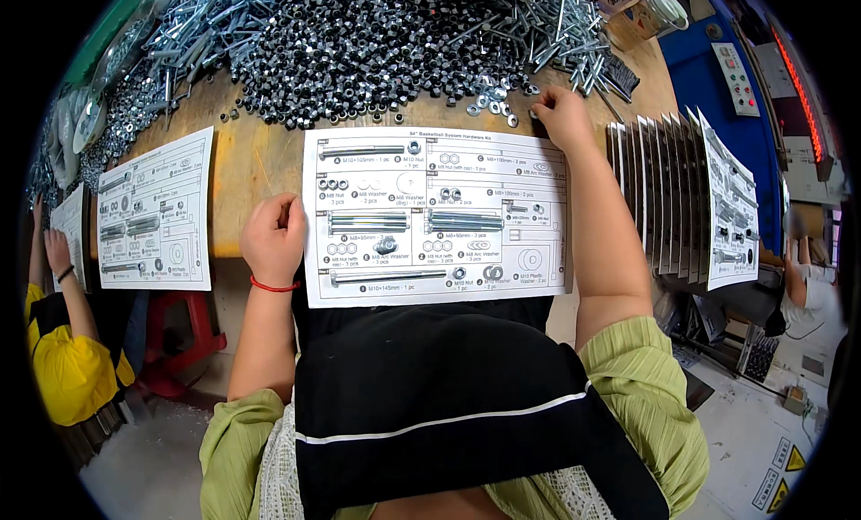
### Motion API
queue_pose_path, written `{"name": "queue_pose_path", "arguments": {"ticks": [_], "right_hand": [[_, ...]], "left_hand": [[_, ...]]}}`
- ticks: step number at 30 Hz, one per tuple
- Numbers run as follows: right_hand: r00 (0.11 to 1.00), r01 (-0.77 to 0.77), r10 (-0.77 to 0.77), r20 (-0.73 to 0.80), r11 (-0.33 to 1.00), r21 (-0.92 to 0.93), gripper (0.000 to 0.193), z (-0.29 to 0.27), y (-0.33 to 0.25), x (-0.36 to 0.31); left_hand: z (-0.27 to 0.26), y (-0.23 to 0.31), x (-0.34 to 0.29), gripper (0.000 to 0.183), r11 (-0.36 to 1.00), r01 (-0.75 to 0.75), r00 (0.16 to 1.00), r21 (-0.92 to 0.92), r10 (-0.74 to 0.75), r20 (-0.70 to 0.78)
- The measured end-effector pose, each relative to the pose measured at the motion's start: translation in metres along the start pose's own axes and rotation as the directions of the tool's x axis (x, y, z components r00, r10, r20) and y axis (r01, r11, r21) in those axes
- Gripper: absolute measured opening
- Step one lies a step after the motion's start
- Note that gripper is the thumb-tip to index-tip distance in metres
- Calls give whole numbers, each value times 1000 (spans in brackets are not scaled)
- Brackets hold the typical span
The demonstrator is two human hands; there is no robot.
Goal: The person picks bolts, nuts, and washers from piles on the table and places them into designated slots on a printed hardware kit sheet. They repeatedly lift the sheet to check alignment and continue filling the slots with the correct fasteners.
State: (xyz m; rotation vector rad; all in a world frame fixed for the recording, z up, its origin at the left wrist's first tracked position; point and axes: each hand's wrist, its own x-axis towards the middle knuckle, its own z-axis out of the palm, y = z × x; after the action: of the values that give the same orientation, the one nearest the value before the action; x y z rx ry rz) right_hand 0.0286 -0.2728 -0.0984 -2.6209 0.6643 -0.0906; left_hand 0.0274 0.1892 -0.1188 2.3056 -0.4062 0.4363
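Hardware card (538, 287): centre, at worktop (224, 170) near edge, in front of person; bolts, nuts and washers show on its face, can't tell which are real or printed.
Left hand (273, 238): just beside card's left edge, fingers curled together; nothing visible in them.
Right hand (565, 117): past card's far right corner, by loose washers (491, 101); fingertips partly hidden, can't tell if apart or clamped on a part.
Nut pile (350, 49): fills worktop beyond card.
Bolts: left heap (206, 31) and right heap (565, 36) flank nuts.
In the way: right forearm (610, 224) crosses between card and upright card stack (664, 197).
Left side: second card (157, 220), red stool (179, 350), co-worker in yellow (72, 377).
Far right: blue machine (708, 58) with button panel (734, 79).
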Motion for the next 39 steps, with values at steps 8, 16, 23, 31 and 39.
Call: {"name": "queue_pose_path", "arguments": {"ticks": [8,16,23,31,39], "right_hand": [[978,166,-176,111,982,92,17,-4,1,-21],[972,77,-135,192,956,284,15,-2,-15,-20],[966,86,-135,222,972,218,17,-1,-25,-15],[955,119,-160,251,978,171,14,-10,-44,-15],[657,617,-532,534,787,24,9,-32,-78,-154]], "left_hand": [[0,1,1,5,999,-17,1000,42,18,-4],[2,-1,0,4,999,-8,1000,42,8,-15],[1,1,0,4,998,-8,1000,57,9,-18],[6,-12,-4,8,999,42,999,8,-42,-6],[-7,48,-1,18,936,131,956,-327,-32,291]]}}
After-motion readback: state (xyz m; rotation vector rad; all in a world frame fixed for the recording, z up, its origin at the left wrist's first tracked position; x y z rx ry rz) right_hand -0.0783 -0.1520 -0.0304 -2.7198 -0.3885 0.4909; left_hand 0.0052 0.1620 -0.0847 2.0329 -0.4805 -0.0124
